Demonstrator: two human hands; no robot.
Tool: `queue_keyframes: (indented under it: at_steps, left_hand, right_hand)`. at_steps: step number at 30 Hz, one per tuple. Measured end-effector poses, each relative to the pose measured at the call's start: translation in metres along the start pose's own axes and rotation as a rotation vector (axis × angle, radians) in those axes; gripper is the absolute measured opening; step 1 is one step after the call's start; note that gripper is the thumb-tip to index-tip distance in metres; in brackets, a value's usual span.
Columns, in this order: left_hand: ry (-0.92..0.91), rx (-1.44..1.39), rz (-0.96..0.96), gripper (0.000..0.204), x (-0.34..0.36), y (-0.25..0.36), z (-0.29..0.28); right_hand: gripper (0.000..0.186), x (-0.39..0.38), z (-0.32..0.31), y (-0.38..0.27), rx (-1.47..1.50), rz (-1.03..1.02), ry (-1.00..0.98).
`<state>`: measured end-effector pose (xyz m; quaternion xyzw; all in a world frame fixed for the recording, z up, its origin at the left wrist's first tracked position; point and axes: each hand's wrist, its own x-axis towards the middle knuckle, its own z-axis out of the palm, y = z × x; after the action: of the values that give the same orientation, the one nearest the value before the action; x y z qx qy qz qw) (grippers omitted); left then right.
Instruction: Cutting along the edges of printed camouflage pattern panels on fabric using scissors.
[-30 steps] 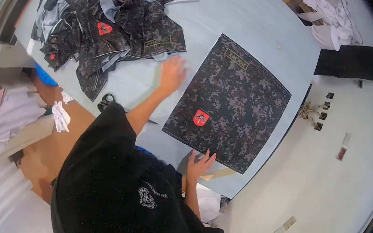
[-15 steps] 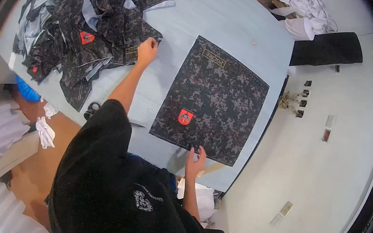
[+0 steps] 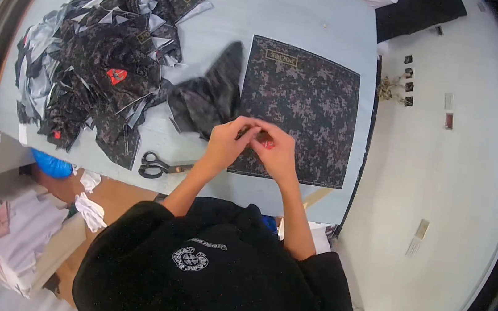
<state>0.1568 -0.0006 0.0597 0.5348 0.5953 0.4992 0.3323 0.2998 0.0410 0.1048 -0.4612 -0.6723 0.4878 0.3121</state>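
Note:
My left hand (image 3: 223,144) pinches the edge of a dark camouflage fabric piece (image 3: 203,99), which hangs crumpled and motion-blurred to the left. Close against it, my right hand (image 3: 278,155) has its fingers closed at the same edge; the exact grip is hidden between the hands. Both are above a flat camouflage fabric panel (image 3: 307,110), spread smooth on the table, with a yellowish printed box near its far edge. The right hand partly covers the panel's red emblem. A heaped pile of similar camouflage pieces (image 3: 97,53) lies to the left, some showing pale undersides and red emblems.
Black-handled scissors (image 3: 154,166) lie at the near edge of the pale table (image 3: 229,13). White cloths (image 3: 25,230) are stacked at lower left, beside a blue bundle (image 3: 52,164). A black cloth (image 3: 419,13) is at far right, near the white wall.
My left hand has come from the pile to the middle, bringing a fabric piece. My right hand has risen from the panel's near edge to meet it. The view has shifted.

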Motion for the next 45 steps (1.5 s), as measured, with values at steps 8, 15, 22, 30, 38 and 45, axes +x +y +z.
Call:
queue_keyframes:
  at_steps: [8, 15, 22, 30, 38, 45]
  left_hand:
    - [-0.42, -0.03, 0.011, 0.021, -0.026, 0.022, -0.049]
    - [-0.362, -0.037, -0.249, 0.02, -0.034, 0.045, -0.07]
    - [-0.292, -0.058, -0.172, 0.021, -0.039, 0.089, -0.043]
    - [-0.09, 0.346, 0.051, 0.027, 0.086, 0.153, 0.061]
    - [0.125, 0.448, 0.175, 0.023, 0.136, 0.254, 0.115]
    - [0.161, 0.26, 0.233, 0.021, 0.041, 0.276, 0.135]
  right_hand:
    - [0.019, -0.07, -0.065, -0.026, 0.122, 0.053, 0.016]
    - [0.022, -0.117, -0.208, -0.062, 0.083, -0.084, 0.539]
    - [0.018, -0.133, -0.324, -0.031, 0.132, -0.065, 0.591]
    - [0.019, -0.045, -0.493, 0.043, 0.126, -0.201, 0.413]
    - [0.016, -0.014, -0.614, 0.041, 0.062, -0.542, 0.647]
    - [0.015, -0.111, -0.591, 0.05, 0.047, -0.655, 0.78]
